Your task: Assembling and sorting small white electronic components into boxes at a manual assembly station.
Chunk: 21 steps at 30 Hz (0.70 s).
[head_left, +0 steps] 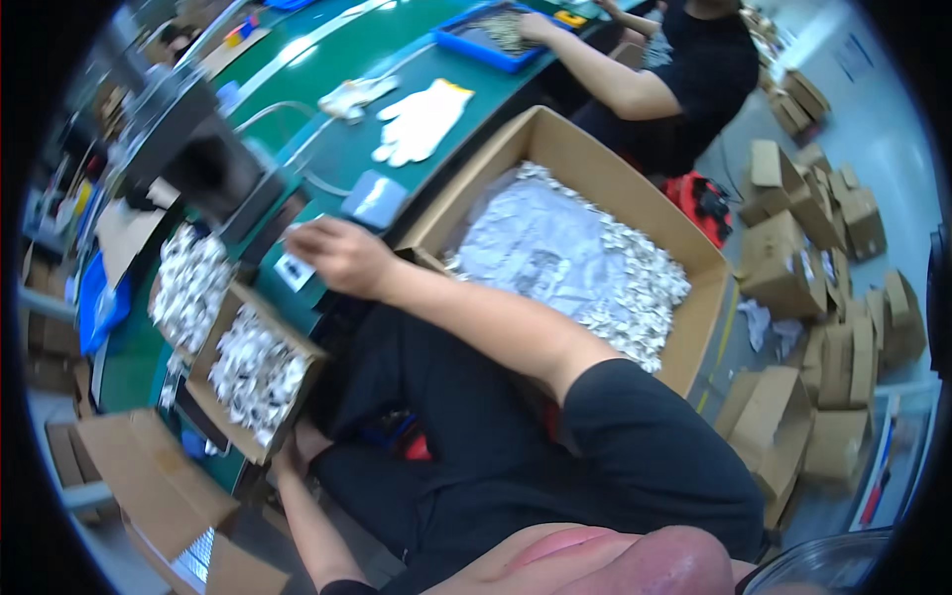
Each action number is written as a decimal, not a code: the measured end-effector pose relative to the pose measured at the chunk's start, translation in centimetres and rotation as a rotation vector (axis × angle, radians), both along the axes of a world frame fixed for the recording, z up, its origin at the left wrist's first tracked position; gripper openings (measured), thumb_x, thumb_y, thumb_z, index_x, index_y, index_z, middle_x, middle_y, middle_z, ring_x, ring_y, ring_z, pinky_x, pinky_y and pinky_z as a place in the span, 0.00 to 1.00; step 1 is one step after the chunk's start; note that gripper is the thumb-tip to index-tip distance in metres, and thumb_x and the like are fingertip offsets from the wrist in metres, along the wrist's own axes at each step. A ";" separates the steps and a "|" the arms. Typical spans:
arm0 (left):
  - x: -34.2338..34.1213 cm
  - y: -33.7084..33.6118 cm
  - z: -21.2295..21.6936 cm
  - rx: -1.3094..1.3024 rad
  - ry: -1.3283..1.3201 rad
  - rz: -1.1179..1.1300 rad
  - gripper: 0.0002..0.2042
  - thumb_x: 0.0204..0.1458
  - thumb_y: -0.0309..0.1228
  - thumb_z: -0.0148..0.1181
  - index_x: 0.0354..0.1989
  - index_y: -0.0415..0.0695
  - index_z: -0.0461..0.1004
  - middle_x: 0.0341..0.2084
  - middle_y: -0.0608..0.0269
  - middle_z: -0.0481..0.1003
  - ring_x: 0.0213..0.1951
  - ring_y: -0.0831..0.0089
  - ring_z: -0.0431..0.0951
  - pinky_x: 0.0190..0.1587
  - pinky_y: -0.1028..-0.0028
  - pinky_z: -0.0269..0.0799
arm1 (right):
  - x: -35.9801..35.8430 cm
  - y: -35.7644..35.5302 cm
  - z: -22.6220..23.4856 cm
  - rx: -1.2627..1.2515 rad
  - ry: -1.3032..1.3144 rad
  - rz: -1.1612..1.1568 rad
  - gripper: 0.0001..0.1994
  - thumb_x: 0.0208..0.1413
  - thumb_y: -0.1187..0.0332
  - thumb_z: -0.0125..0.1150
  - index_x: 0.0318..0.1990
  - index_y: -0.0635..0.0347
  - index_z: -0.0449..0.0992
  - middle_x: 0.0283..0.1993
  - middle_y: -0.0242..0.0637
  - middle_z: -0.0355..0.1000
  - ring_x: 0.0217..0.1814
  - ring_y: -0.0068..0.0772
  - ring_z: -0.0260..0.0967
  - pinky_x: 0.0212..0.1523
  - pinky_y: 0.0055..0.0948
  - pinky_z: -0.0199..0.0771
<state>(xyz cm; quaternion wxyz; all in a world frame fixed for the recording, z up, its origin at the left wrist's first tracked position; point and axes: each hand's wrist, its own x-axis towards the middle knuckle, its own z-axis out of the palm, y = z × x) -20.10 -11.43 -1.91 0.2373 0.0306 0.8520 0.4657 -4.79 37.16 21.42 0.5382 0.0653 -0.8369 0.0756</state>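
Observation:
My right hand (342, 260) reaches over the green bench edge beside a machine (213, 159), its fingers bunched and blurred. Whatever they pinch, if anything, is too smeared to make out. Just below them lies a small white piece with a dark mark (294, 272). My left hand (302, 443) is low at the near corner of a small cardboard box (305, 375); the box hides its fingers. Inside that box are many small white-and-silver parts (253, 372). Another heap of such parts (188, 288) sits just behind it.
A large open carton (709, 332) with similar parts and a grey plastic bag (535, 238) stands at my right. White gloves (421, 121) and a grey-blue block (375, 198) lie on the bench. A co-worker's arm (605, 74) reaches into a blue tray (486, 55). Cartons (783, 263) pile up on the right.

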 end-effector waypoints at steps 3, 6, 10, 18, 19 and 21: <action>0.7 4.6 0.4 0.019 -0.101 0.006 0.32 0.63 0.45 0.59 0.69 0.35 0.64 0.64 0.57 0.69 0.63 0.65 0.70 0.63 0.68 0.65 | 1.0 0.5 0.5 -0.003 0.017 -0.006 0.16 0.49 0.75 0.60 0.47 0.66 0.80 0.51 0.40 0.75 0.51 0.40 0.75 0.50 0.34 0.79; 1.8 5.7 2.4 0.050 -0.169 0.048 0.32 0.62 0.45 0.60 0.70 0.36 0.64 0.64 0.57 0.69 0.62 0.66 0.70 0.62 0.68 0.65 | 1.4 0.5 0.4 -0.019 0.043 0.004 0.16 0.49 0.75 0.60 0.46 0.66 0.80 0.52 0.39 0.74 0.51 0.40 0.75 0.49 0.34 0.79; 3.6 7.3 5.0 0.067 -0.297 0.120 0.34 0.62 0.46 0.61 0.70 0.35 0.63 0.65 0.56 0.69 0.61 0.65 0.70 0.62 0.68 0.65 | 1.5 0.2 0.1 -0.042 0.025 -0.009 0.15 0.49 0.74 0.59 0.46 0.65 0.80 0.52 0.38 0.74 0.51 0.39 0.75 0.48 0.34 0.80; 4.5 8.1 6.2 0.074 -0.243 0.163 0.34 0.61 0.44 0.62 0.69 0.33 0.64 0.65 0.56 0.69 0.62 0.65 0.70 0.64 0.68 0.64 | 1.2 -0.6 0.3 -0.088 0.031 -0.024 0.14 0.51 0.73 0.59 0.46 0.63 0.80 0.53 0.36 0.73 0.52 0.37 0.75 0.47 0.34 0.80; 4.6 8.4 6.1 0.085 -0.246 0.169 0.33 0.61 0.44 0.62 0.69 0.33 0.64 0.65 0.56 0.69 0.62 0.65 0.70 0.64 0.68 0.64 | 1.3 -0.5 0.3 -0.063 0.015 -0.055 0.14 0.51 0.73 0.60 0.46 0.63 0.80 0.53 0.36 0.73 0.52 0.36 0.75 0.46 0.34 0.79; 4.7 8.6 6.1 0.106 -0.252 0.181 0.32 0.62 0.43 0.61 0.69 0.34 0.64 0.65 0.56 0.69 0.63 0.65 0.70 0.64 0.68 0.64 | 1.6 -0.5 0.4 -0.013 -0.015 -0.116 0.14 0.51 0.73 0.60 0.46 0.63 0.80 0.53 0.36 0.73 0.52 0.36 0.75 0.44 0.33 0.79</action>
